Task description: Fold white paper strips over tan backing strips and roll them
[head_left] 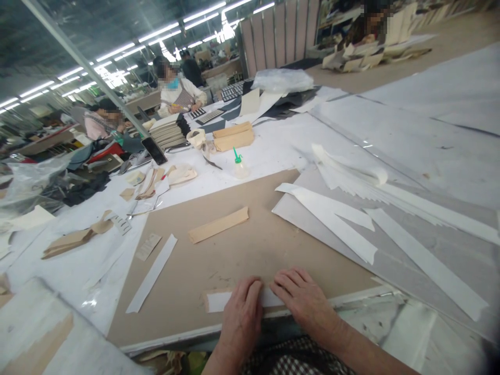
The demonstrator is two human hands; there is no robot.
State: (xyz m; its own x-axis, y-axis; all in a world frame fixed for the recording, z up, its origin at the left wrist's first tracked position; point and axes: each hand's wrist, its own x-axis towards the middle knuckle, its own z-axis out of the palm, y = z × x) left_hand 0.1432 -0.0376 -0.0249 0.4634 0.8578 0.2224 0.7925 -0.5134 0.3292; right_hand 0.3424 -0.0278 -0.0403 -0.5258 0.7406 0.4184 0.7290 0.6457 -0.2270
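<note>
White strip (217,302) lies beneath left hand (242,308) and right hand (300,296), both curled.

White-covered desk (279,143), clock positions from the centre of its brown board (172,291): green-capped bottle (240,169) and tan pieces (234,139) at 12 o'clock; grey sheet (300,216), overlapping the board, toward 3; tan stack (68,244) at 9; on the board, tan strip (219,225) at 11, white strip (152,273) between 8 and 9, white-faced piece (217,302) at 6

From the wearer's head, one tilted view looks forward and down over the near brown board (234,255).
</note>
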